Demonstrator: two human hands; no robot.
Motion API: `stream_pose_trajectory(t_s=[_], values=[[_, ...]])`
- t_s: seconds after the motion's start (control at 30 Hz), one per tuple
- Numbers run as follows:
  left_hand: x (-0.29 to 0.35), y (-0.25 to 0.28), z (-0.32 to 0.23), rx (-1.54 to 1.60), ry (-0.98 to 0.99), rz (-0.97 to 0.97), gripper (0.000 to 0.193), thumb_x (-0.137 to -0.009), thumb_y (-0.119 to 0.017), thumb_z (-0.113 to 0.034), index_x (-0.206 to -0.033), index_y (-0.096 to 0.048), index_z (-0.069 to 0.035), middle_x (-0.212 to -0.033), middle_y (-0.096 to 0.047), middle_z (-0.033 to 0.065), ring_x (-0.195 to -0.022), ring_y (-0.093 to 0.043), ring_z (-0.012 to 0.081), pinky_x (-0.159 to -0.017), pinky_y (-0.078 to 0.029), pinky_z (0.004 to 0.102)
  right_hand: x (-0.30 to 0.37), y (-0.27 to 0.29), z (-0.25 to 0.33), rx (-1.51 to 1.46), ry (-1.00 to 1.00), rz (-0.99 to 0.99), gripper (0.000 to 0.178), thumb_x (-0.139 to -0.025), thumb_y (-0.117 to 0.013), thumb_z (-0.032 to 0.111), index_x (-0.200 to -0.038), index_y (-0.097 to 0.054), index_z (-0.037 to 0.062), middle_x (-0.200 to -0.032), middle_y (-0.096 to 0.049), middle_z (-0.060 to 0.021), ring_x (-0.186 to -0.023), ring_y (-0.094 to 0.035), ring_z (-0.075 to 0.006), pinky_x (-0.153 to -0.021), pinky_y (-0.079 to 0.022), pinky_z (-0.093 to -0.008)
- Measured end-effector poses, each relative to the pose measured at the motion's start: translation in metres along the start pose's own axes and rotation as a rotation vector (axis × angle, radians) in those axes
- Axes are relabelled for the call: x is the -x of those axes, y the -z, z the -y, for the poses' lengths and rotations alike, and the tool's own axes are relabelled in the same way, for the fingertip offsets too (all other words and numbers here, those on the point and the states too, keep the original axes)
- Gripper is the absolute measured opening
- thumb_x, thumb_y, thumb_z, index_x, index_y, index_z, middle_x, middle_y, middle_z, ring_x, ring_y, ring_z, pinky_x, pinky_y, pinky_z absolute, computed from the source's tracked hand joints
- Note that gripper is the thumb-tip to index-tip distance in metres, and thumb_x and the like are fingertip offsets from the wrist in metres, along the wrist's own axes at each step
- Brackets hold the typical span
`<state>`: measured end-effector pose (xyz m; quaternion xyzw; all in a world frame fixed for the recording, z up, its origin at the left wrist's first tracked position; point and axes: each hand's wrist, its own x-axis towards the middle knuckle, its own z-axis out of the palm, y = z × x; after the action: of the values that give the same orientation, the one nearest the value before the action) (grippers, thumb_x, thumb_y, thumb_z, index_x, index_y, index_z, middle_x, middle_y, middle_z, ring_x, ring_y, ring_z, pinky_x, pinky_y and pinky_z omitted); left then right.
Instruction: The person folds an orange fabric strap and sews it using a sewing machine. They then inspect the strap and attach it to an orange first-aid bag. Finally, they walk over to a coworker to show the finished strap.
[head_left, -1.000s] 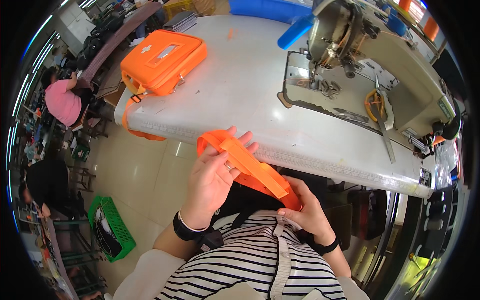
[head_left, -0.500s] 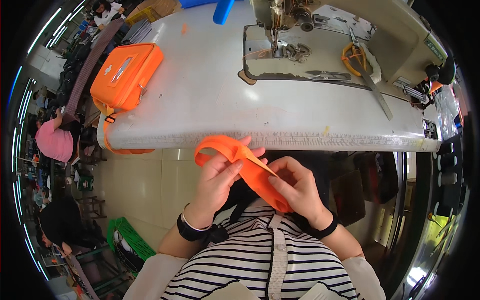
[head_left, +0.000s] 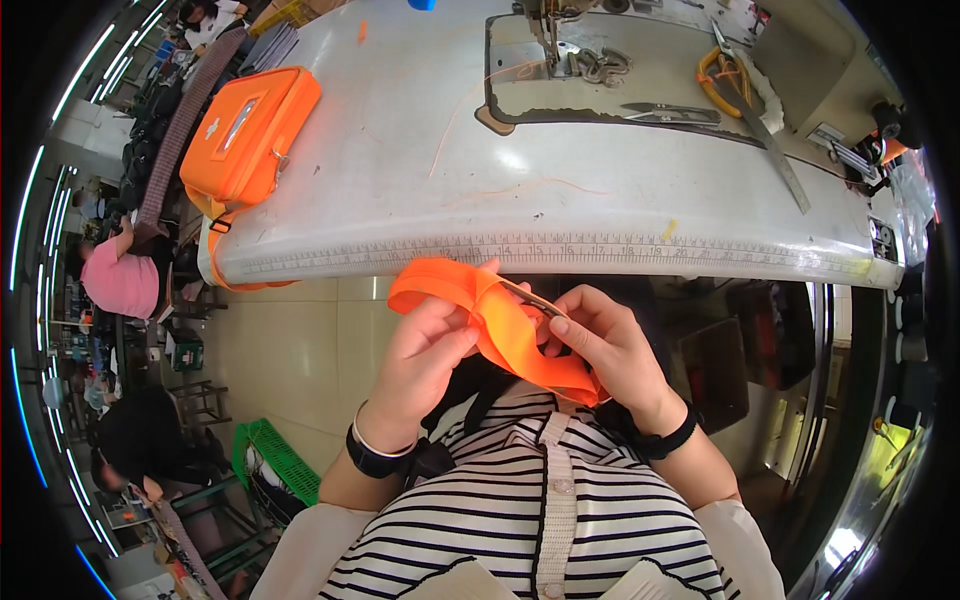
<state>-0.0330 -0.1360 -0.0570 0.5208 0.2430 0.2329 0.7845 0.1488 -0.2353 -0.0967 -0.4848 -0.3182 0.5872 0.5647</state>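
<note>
Strap (head_left: 525, 350): orange and looped, I saw it held before the striped shirt (head_left: 470, 510), just beside the near edge of the counter (head_left: 380, 200).
Left hand (head_left: 425, 355): gripped the loop between thumb and fingers.
Right hand (head_left: 620, 350): pinched the strap farther along, thumb on top.
Orange bag (head_left: 245, 140): lay on the counter, to my left.
Sewing machine (head_left: 815, 50): stood at right; I made out scissors (head_left: 725, 85), snips (head_left: 670, 114) and metal pieces (head_left: 603, 67) near it.

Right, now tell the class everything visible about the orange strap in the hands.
The orange strap is a broad, flat band that looks like woven webbing. Bent rather than taut, it curls over at its left end and slopes down to the right. The left hand and right hand hold it by the sewing table.
</note>
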Motion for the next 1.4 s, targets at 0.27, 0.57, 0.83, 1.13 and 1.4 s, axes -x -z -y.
stream_pose_trajectory(t_s=[0.27, 0.57, 0.83, 1.13, 1.4], values=[[-0.002, 0.003, 0.008, 0.007, -0.02, -0.088, 0.045, -0.091, -0.039, 0.002, -0.136, -0.035, 0.006, -0.131, -0.049, 0.022, -0.125, -0.047, 0.0309, -0.105, -0.038, 0.0413, -0.002, 0.002, 0.003, -0.044, -0.097, 0.102, 0.02, -0.089, -0.065, 0.015, -0.095, -0.051, 0.0017, -0.088, -0.063, -0.0037, -0.079, -0.055, -0.006, -0.069, -0.046, -0.0195], [-0.008, 0.009, 0.007, 0.069, -0.047, 0.014, 0.059, -0.089, -0.057, -0.014, -0.138, -0.031, 0.005, -0.121, -0.055, 0.019, -0.121, -0.05, 0.0308, -0.101, -0.04, 0.0423, -0.005, -0.01, 0.003, 0.055, -0.039, 0.08, 0.028, -0.08, -0.073, 0.006, -0.088, -0.045, 0.0049, -0.078, -0.054, 0.0008, -0.075, -0.053, -0.0052, -0.064, -0.044, -0.0208], [-0.008, 0.015, 0.006, -0.152, 0.008, -0.116, 0.041, -0.091, -0.052, -0.002, -0.13, -0.041, 0.009, -0.121, -0.056, 0.0163, -0.111, -0.058, 0.0293, -0.099, -0.043, 0.0388, -0.011, -0.002, -0.01, -0.051, -0.003, -0.018, 0.023, -0.083, -0.069, 0.007, -0.089, -0.048, 0.0038, -0.08, -0.056, 0.0013, -0.074, -0.054, -0.0053, -0.067, -0.045, -0.0202], [-0.008, 0.01, -0.001, -0.159, 0.023, -0.101, 0.049, -0.088, -0.048, -0.002, -0.134, -0.035, 0.009, -0.115, -0.059, 0.0201, -0.108, -0.06, 0.0303, -0.094, -0.046, 0.0408, -0.016, 0.009, -0.005, -0.321, -0.15, 0.042, 0.021, -0.086, -0.061, 0.0, -0.104, -0.051, 0.0004, -0.096, -0.057, -0.0033, -0.086, -0.057, -0.0092, -0.078, -0.048, -0.0229], [-0.008, 0.017, 0.001, -0.04, 0.019, -0.164, 0.052, -0.086, -0.046, -0.003, -0.136, -0.034, 0.005, -0.11, -0.06, 0.0209, -0.106, -0.059, 0.0297, -0.093, -0.047, 0.0412, -0.019, 0.015, -0.014, -0.441, -0.16, 0.154, 0.019, -0.087, -0.059, -0.002, -0.103, -0.049, 0.0005, -0.096, -0.057, -0.0044, -0.088, -0.058, -0.0101, -0.082, -0.048, -0.0228]])
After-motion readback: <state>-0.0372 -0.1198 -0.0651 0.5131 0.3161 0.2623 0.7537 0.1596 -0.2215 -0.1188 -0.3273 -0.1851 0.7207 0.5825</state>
